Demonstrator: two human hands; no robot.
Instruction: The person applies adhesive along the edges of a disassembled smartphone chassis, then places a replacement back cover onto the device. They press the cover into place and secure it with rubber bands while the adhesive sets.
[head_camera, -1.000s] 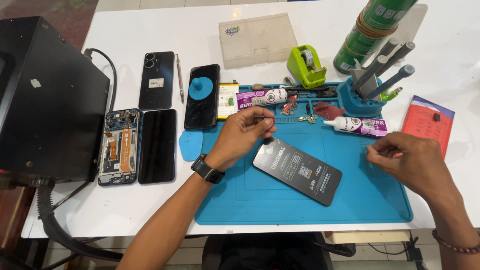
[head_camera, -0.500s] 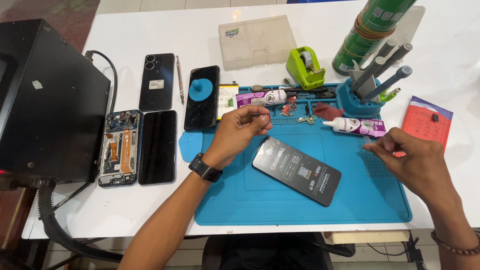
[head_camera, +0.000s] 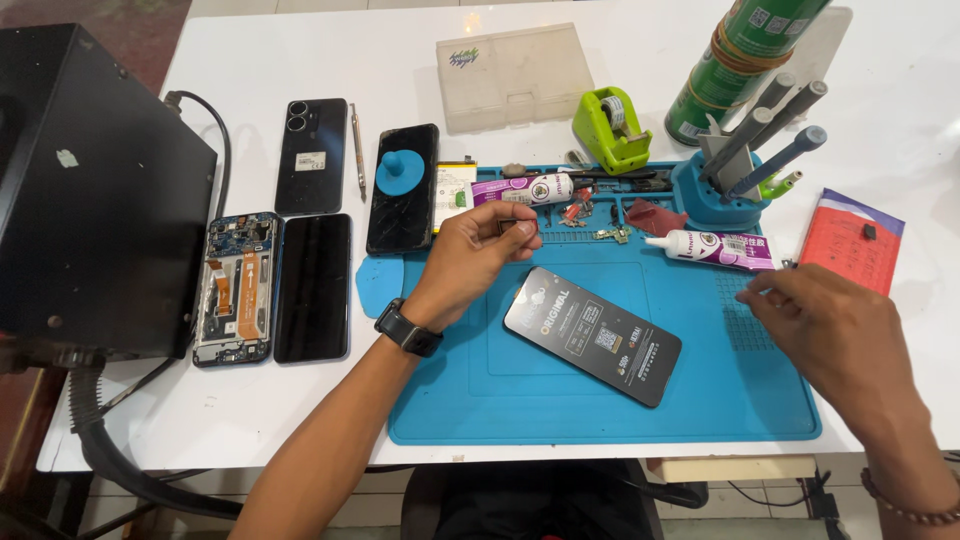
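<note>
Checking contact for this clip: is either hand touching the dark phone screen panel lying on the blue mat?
No. The screen panel lies alone on the blue mat, with the left hand above it and the right hand off to its side.

Bare blue mat (head_camera: 560, 400) lies open between both hands; a black phone screen (head_camera: 592, 335) blocks its middle, glue tubes (head_camera: 715, 248) behind.

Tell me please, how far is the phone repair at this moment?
Done: an opened phone lies with its insides bare, its black back cover set apart. In hand: the left hand pinches something small, too small to tell; the right hand hovers over the blue mat. Left: the new screen lies on the mat, not yet fitted; the glue tube lies untouched.
</note>
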